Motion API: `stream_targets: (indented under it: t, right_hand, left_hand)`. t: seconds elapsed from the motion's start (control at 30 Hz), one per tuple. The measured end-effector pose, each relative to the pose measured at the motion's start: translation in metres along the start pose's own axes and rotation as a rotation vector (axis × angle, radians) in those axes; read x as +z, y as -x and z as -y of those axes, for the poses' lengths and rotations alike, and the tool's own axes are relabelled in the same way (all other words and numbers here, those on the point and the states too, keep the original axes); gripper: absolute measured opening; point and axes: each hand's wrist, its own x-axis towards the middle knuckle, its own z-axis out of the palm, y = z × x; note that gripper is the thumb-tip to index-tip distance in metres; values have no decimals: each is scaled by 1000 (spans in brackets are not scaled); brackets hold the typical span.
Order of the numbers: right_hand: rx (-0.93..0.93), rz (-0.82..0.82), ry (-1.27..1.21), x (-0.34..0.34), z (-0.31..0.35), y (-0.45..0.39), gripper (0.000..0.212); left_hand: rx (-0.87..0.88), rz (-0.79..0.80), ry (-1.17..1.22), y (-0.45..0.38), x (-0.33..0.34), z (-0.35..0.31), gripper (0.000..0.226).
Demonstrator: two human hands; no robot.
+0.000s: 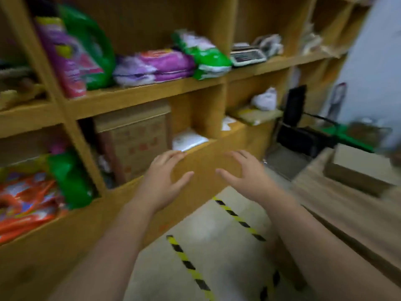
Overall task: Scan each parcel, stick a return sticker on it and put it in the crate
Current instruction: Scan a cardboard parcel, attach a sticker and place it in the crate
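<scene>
We reach toward a white parcel [188,139] that lies flat in the lower middle compartment of a wooden shelf unit [152,89], just behind the shelf's front board. Our left hand [167,173] hangs in front of that board with its fingers spread and lightly bent, the fingertips near the board's top edge just below the parcel; the blur keeps us from telling whether they touch the wood. It holds nothing. Our right hand [240,170] is beside it, apart from the left, fingers also spread and loosely curved, holding nothing.

To the left of the parcel, in the same compartment, stands a cardboard box [134,142] with red print. In the compartment to the right lie another white bag [265,98] and a flat yellowish packet [253,115]. On the shelf above rest pink and purple packs [156,66], a green and white pack [204,54] leaning on them, and a tall pink bag [65,59] standing in front of a green one. Further right on that shelf sits a grey scale [247,55]. The bottom left compartment holds orange and green bags [32,198].

On the right a wooden table [347,205] carries an open cardboard box [364,168]. Yellow and black striped tape [238,218] runs across the pale floor below our arms.
</scene>
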Motion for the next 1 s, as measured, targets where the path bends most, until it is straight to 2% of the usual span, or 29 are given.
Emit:
stream_targets:
  t: [0.1,0.2,0.3,0.47,0.7,1.0]
  right_hand:
    - [159,-153,34,-77,-74,42,65]
    - [332,-229,37,-142,-144,103,57]
    - [480,-278,12,-194,-215,169,54]
    - [636,-313,40,-246,-310,243,62]
    - [701,-293,-10,-277,-399,243,64]
    - [788,-168,-17,-260,-532,166,62]
  left_hand:
    - [156,81,129,-44,66,-92,60]
    - [299,166,227,-63,135,-183,59]
    - [373,261,318,-63,201,-266,50]
    - [454,351,368,-63,293,-372,53]
    - [399,440,357,-103,371,-428,54]
    - [310,529,306,-207,507,-414,52]
